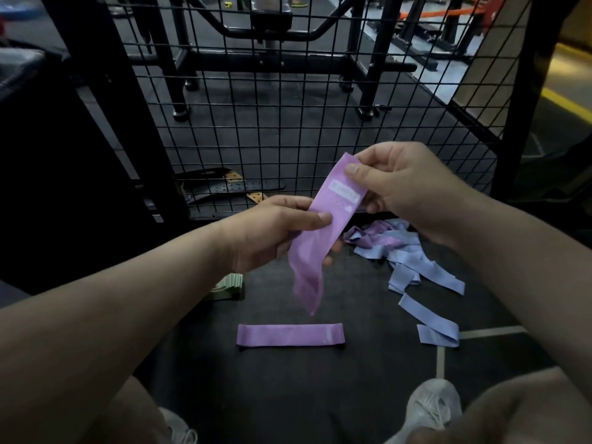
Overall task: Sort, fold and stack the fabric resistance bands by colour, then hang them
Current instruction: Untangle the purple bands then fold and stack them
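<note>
Purple band [320, 225] being held in air by 2 hands. Upper end being pinched by right hand [407, 190], thumb beside white label. Middle being gripped by left hand [272, 232], thumb on top, fingers curled beneath. Lower end hanging limp below left hand. Flat band [290, 334], also purple, lying on floor [288, 395] below both hands. Tangled pile [403, 251] of blue and purple bands lying below right hand. Green stack [229, 285] partly hidden under left wrist.

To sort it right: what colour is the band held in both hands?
The band is lilac; head view.
</note>
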A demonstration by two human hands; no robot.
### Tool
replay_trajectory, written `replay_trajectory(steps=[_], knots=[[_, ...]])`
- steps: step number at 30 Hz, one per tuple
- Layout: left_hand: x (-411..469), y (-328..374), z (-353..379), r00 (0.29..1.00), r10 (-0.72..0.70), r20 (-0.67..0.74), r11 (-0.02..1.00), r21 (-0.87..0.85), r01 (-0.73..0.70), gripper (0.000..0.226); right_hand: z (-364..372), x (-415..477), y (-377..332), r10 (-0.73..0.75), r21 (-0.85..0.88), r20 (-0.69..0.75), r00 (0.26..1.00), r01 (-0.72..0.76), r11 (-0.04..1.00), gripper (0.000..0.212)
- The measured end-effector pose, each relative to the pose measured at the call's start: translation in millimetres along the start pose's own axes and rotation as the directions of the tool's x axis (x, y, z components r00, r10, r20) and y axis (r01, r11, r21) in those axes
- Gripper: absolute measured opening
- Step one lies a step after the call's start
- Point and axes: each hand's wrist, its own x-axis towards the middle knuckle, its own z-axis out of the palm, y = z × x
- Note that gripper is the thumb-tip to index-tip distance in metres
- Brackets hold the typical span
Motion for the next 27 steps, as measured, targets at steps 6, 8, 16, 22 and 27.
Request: replay_trajectory(steps=[6, 8, 16, 22, 27], knots=[[-16.7, -15.9, -19.2, 0.984, -0.173, 0.043, 0.978, 0.124, 0.166, 0.012, -12.0, -3.8, 16.0, 0.085, -0.002, -0.069, 0.994, -0.085, 0.996, 0.014], [-27.2, -20.0, -26.8, 0.978, -0.205, 0.029, 0.963, 0.187, 0.196, 0.01, -13.9, -8.3, 19.1, 0.104, 0.028, -0.102, 0.989, -0.102, 0.994, 0.013], [-79.5, -30.8, -59.0, 0.942, -0.306, -0.14, 0.866, 0.369, 0.336, 0.011, -19.4, -50.5, 41.7, 0.237, 0.072, -0.142, 0.961, -0.229, 0.971, 0.013], [-97.4, -22.9, -96.4, 0.853, -0.365, -0.372, 0.528, 0.672, 0.519, 0.021, -13.2, -61.9, 51.8, 0.359, -0.172, 0.081, 0.93, -0.342, 0.924, 0.011], [-72.3, -26.8, -119.6, 0.8, -0.237, -0.551, 0.603, 0.562, 0.566, 0.01, 7.5, -37.9, 111.2, 0.51, -0.256, 0.057, 0.858, -0.481, 0.838, 0.016]])
